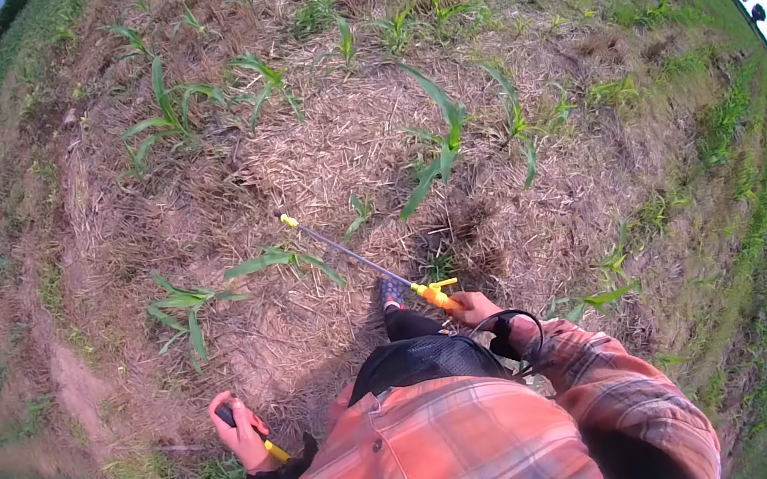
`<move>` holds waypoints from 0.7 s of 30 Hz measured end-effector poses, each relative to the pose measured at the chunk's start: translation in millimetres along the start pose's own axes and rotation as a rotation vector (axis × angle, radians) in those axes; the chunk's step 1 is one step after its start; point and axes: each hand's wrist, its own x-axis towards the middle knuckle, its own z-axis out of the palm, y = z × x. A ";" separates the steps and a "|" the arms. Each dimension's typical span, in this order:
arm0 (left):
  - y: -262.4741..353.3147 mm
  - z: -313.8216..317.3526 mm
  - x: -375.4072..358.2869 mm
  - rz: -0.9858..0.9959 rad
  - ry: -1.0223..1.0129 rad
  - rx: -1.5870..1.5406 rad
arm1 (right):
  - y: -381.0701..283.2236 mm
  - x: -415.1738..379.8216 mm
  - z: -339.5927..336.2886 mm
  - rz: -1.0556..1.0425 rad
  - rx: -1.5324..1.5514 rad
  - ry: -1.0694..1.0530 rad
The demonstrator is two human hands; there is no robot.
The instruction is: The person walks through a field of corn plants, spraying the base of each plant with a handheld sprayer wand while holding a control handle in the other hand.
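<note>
My right hand (474, 308) is closed round the orange and yellow handle of a spray wand (350, 253). Its thin metal tube slants up and left to a yellow nozzle (288, 220) above the straw-covered soil. A black hose loops near the right wrist. At the lower left, my left hand (242, 434) is wrapped round a black grip (224, 414) with red and yellow parts below it; what this grip belongs to is mostly hidden. Black bands circle both wrists.
Young green maize-like plants stand around the wand, one (449, 132) above right of the nozzle, others (170, 118) (186, 303) to the left. A dark shoe (393, 291) shows beneath the wand. Grassy weeds (737, 109) grow at the right; distant trees line the horizon.
</note>
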 end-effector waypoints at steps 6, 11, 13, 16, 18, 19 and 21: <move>44.8 76.4 64.9 0.064 -0.011 0.138 | 24.1 27.5 -90.7 0.209 0.107 0.346; 64.3 109.6 100.4 0.433 0.035 0.589 | 44.8 35.0 -141.9 0.259 0.350 0.639; 96.9 122.4 97.7 0.670 -0.019 0.865 | 49.0 36.7 -157.5 0.264 0.352 0.699; 109.9 131.6 101.4 1.054 -0.254 1.241 | 19.9 42.4 -176.6 0.370 0.330 0.743; 97.3 130.0 96.5 1.168 -0.589 1.358 | 33.2 57.5 -178.9 0.363 0.202 0.742; 89.0 135.8 100.0 1.159 -0.739 1.364 | 36.8 66.4 -179.7 0.346 0.099 0.748; 88.2 157.5 130.5 1.266 -0.751 1.291 | 39.0 87.0 -174.3 0.330 -0.013 0.722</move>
